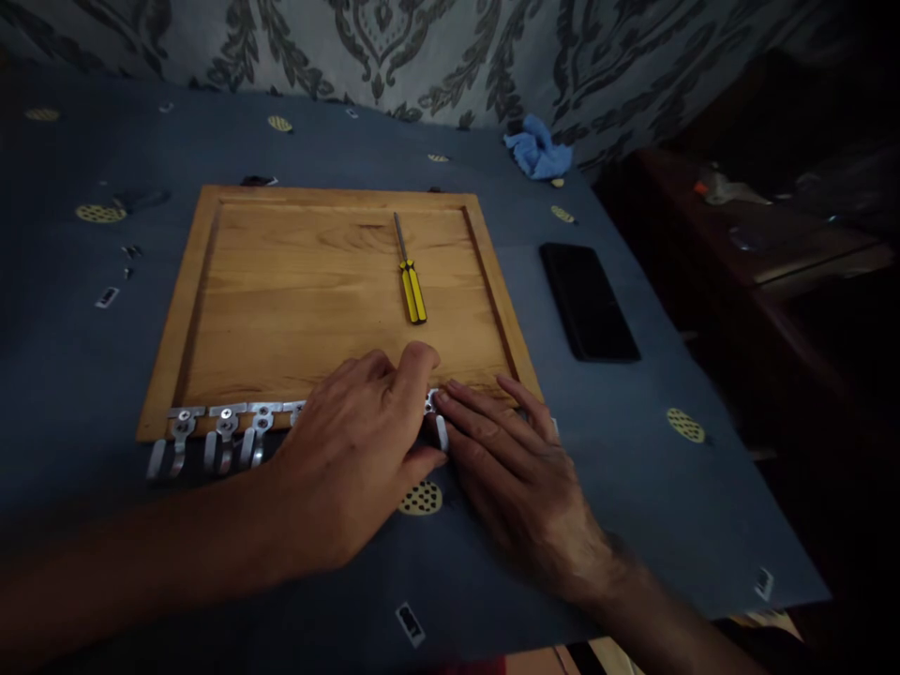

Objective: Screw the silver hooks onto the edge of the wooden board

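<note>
Counter (703,525): blue, patterned.
Left hand (344,459): your fingers bend over the hook row (226,421); grip hidden.
Right hand (524,478): your fingers stretch beside one hook (442,433); grip unclear.
Hook row: lower left to centre, long axis sideways, your left hand nearer.

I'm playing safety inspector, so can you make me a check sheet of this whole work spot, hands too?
Surface: blue patterned cloth.
Job's things: wooden board; yellow screwdriver lying on it; metal hooks along its near edge.
Clutter: phone right of the board; crumpled blue rag beyond; small bits at left.
Hands: left hand covers some hooks, grip hidden; right hand beside a hook.
Cables: nothing seen.
Surroundings: patterned backdrop; dim right side.
</note>
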Demonstrator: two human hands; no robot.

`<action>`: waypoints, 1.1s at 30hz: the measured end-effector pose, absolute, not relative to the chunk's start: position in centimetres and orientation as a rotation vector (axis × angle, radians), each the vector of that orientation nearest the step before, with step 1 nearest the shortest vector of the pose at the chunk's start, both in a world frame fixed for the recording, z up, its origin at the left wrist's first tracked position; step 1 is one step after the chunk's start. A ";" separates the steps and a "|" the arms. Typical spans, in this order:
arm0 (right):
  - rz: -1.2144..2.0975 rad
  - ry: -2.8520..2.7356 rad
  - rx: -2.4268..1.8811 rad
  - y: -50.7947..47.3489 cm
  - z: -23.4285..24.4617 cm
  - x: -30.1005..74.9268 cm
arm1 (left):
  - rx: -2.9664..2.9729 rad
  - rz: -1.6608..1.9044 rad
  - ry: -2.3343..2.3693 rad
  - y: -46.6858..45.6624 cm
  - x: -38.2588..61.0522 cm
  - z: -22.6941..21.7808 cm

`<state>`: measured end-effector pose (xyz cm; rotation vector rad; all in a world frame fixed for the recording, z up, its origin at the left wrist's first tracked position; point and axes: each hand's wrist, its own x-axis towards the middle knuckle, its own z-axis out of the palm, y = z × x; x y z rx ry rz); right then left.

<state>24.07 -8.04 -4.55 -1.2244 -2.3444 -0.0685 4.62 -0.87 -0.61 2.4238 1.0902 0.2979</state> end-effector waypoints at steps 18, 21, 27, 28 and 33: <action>-0.107 -2.332 -1.245 -8.0 -4.2 23.9 | 2.341 0.294 1.055 -0.5 3.9 0.0; -0.120 -2.340 -1.235 -8.0 -4.3 23.9 | 2.367 0.248 1.082 -0.5 4.3 0.0; -0.123 -2.345 -1.240 -8.0 -4.4 23.9 | 2.389 0.205 1.092 -0.3 4.6 0.1; -0.124 -2.346 -1.238 -8.0 -4.4 23.9 | 2.388 0.210 1.088 -0.3 4.6 0.1; -0.133 -2.335 -1.233 -8.0 -4.5 23.8 | 2.376 0.270 1.079 -0.5 4.5 -0.1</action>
